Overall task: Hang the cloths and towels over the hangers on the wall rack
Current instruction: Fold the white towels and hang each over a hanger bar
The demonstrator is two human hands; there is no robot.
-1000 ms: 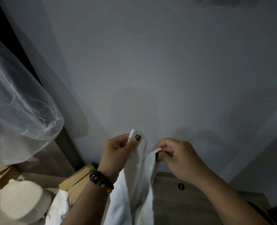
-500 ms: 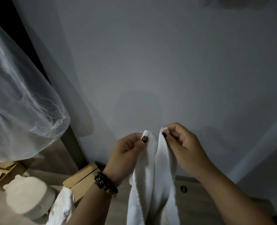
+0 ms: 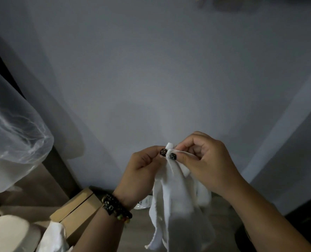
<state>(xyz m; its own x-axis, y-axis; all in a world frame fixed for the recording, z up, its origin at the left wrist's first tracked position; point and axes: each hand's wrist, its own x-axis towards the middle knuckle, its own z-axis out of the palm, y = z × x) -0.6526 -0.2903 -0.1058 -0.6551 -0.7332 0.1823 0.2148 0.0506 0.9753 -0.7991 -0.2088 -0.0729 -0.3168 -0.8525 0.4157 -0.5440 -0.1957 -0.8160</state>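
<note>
White towel (image 3: 180,202): soft matt cloth with a napped, slightly rough weave. Wall (image 3: 151,70): smooth matt paint. Net curtain (image 3: 14,135) at left: sheer, faintly glossy mesh. Box (image 3: 78,213): matt brown cardboard. Bracelet (image 3: 117,208): glossy dark beads. Floor (image 3: 138,231): wood-grain finish.

A wood-grain bench (image 3: 138,231) runs along the foot of the wall, below both hands. On it, to the outside of the left hand (image 3: 142,171) and under its wrist, lies a flat cardboard box (image 3: 78,213). Against the box's near corner rests a crumpled white cloth (image 3: 53,237). Farther out on that side sits a rounded white object (image 3: 7,233), too blurred to identify.
</note>
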